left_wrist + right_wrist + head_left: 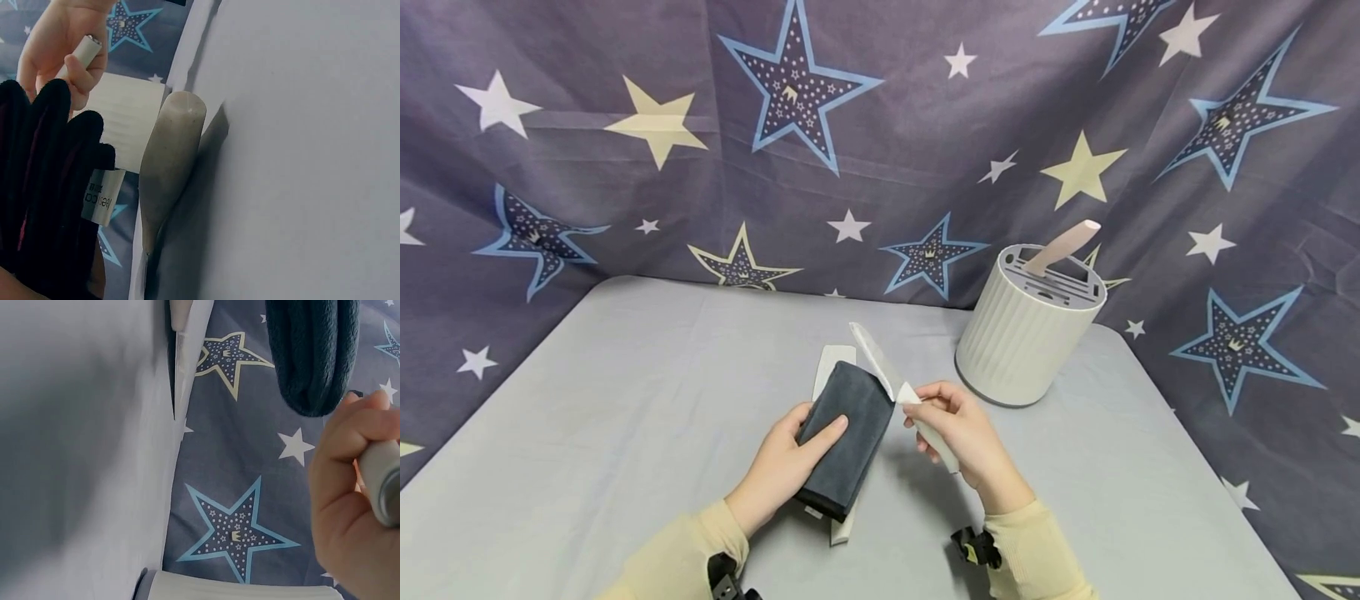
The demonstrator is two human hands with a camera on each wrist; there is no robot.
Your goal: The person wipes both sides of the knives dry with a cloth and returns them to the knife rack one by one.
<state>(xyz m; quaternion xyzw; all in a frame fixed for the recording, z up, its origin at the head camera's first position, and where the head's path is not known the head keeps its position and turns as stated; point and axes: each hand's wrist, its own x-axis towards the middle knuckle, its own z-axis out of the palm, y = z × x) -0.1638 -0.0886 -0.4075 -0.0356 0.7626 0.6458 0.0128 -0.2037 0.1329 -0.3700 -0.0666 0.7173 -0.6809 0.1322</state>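
Nearest me, along the bottom edge, are the person's pale yellow sleeves [1037, 554]. Just above, at lower centre, the left hand [786, 462] grips a folded dark blue-grey towel [850, 437], thumb laid across its upper face. Right of that, the right hand [966, 433] has its fingers curled round the handle of a slim off-white kitchen knife [906, 394]. The blade points up and left past the towel's upper corner; whether it touches the cloth, I can't quite tell. Below the towel, a broader-bladed knife [835, 354] lies on the grey-covered bench [587, 417], its middle hidden. Toward the right stands a ribbed off-white knife block [1026, 333] with a pinkish-handled knife [1063, 247] in its top, before a starry curtain [895, 167].

To my eye this is wiping work. I'd set the spine into a thick fold, edge away from the left palm, and draw the cloth from handle to tip, thumb well back from the corner, towel lifted off the knife underneath.
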